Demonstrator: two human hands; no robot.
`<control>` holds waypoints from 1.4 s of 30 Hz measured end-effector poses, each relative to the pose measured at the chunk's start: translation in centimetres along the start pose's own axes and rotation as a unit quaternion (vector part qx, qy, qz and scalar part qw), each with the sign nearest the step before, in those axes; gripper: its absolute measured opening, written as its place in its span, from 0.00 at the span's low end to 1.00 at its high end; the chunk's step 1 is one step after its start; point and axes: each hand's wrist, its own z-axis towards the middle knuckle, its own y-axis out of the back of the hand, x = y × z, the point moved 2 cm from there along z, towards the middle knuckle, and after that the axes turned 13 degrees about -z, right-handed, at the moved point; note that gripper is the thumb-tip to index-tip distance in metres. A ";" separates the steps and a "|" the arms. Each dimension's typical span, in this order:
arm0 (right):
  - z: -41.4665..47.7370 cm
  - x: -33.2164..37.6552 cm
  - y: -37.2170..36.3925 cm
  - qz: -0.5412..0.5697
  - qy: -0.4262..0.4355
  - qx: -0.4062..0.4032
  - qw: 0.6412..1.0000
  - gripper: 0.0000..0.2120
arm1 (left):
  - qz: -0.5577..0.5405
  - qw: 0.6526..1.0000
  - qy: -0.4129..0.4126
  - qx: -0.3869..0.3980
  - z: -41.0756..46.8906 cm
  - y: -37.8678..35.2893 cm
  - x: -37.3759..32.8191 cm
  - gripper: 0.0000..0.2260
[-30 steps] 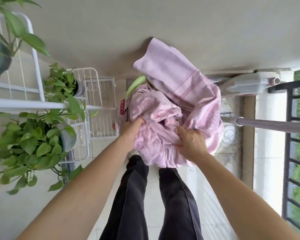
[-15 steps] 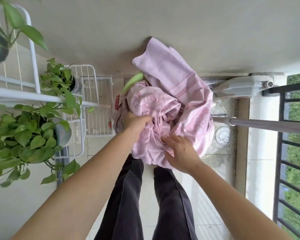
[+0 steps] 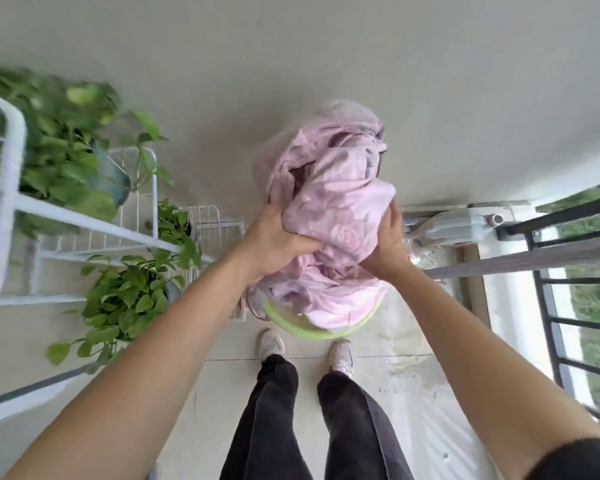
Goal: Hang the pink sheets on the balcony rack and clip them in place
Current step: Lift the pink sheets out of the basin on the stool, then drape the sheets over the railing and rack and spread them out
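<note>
A bunched pink sheet (image 3: 336,202) with a rose pattern is lifted in front of me, above a light green basin (image 3: 312,332) on the floor that still holds pink cloth. My left hand (image 3: 274,242) grips the bundle from the left and below. My right hand (image 3: 387,249) presses against its right side, fingers wrapped on the cloth. A grey rack pole (image 3: 520,259) runs out to the right at about hand height, just beside the bundle.
A white wire plant shelf (image 3: 84,220) with leafy potted plants (image 3: 118,303) stands at the left. A black balcony railing (image 3: 565,306) lines the right edge. A white jug (image 3: 454,225) lies by the wall. My feet (image 3: 305,344) stand just behind the basin.
Both hands have raised the pink bundle up out of the basin and regripped it from the sides. The view has tilted, so the basin and my shoes now show.
</note>
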 end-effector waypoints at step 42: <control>-27.6 19.7 45.9 -0.177 -0.089 -0.402 0.894 0.16 | 0.120 0.923 -0.366 0.022 -19.9 1.9 -36.8 0.38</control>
